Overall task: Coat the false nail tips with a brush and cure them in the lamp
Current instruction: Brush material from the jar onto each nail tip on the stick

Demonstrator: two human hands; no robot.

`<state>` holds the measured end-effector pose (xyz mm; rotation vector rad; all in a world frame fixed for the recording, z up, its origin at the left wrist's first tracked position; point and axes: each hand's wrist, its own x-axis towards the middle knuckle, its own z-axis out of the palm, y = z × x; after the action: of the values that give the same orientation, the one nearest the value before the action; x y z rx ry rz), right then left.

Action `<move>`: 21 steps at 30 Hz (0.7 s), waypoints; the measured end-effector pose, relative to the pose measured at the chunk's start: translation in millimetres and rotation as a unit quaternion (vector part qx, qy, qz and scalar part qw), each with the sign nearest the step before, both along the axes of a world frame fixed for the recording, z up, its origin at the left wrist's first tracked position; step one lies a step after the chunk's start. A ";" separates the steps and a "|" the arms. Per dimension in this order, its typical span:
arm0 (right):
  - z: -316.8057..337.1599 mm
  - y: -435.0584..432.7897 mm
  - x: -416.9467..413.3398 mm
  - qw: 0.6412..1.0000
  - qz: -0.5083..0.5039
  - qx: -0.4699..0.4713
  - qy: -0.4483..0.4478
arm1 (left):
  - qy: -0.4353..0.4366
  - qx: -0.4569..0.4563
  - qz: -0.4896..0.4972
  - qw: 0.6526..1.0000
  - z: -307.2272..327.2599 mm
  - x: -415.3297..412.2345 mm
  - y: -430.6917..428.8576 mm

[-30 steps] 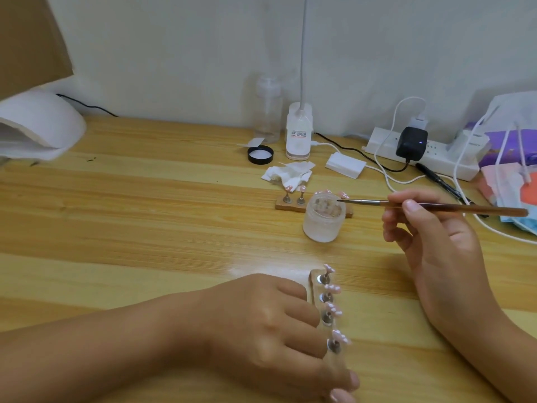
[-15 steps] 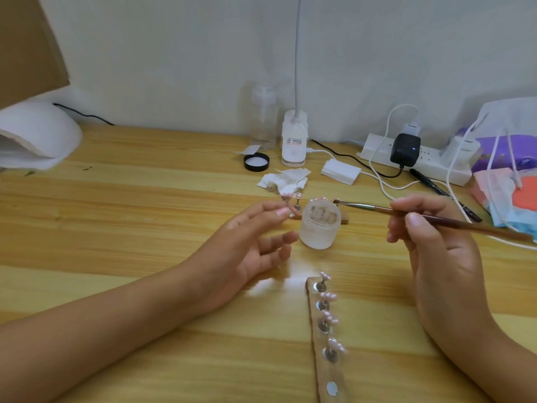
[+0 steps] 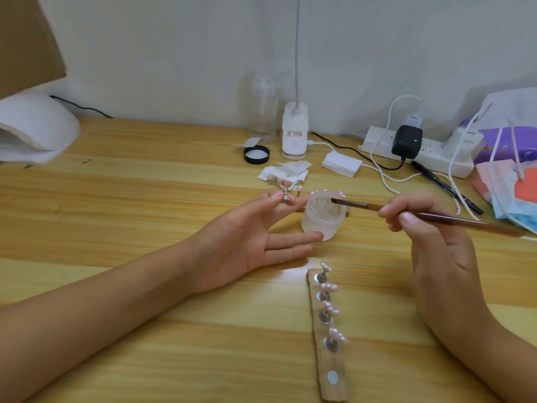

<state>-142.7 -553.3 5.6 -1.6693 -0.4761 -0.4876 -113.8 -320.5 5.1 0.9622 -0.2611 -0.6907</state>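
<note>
While left grip pinches small metal stand carrying pink false nail tip, right grip clasps thin brown wooden brush. Shaft points left, bristles over frosted glass jar; nail tip lies just beyond, mid-frame.

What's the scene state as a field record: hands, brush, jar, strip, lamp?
left hand: pinches one tip stand, other fingers straight
right hand: holds brush
bristles: over the open jar
strip: four tips mounted, nearest magnet bare
lamp: far left of view
</note>
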 end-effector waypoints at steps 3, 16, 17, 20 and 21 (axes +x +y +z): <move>-0.8 0.8 -0.4 0.999 -0.003 -0.043 0.011 | -0.020 0.002 -0.006 1.000 0.0 -0.6 -0.2; -8.8 4.8 -0.4 0.980 -0.008 -0.200 -0.004 | -0.066 0.023 -0.016 0.997 0.2 -4.1 -2.5; -8.7 5.1 -0.2 0.979 -0.002 -0.205 -0.003 | -0.069 0.024 -0.015 0.997 0.0 -4.6 -2.8; -7.6 5.3 -0.1 0.979 0.016 -0.201 0.005 | -0.072 0.029 -0.012 0.997 -0.1 -5.0 -3.3; -6.9 5.3 0.3 0.982 0.023 -0.186 0.013 | -0.072 0.029 -0.012 0.997 -0.3 -4.7 -3.2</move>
<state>-142.4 -548.0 -1.3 -2.0150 -0.6116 -0.3560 -118.4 -323.7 4.8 1.0672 -0.3806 -0.6542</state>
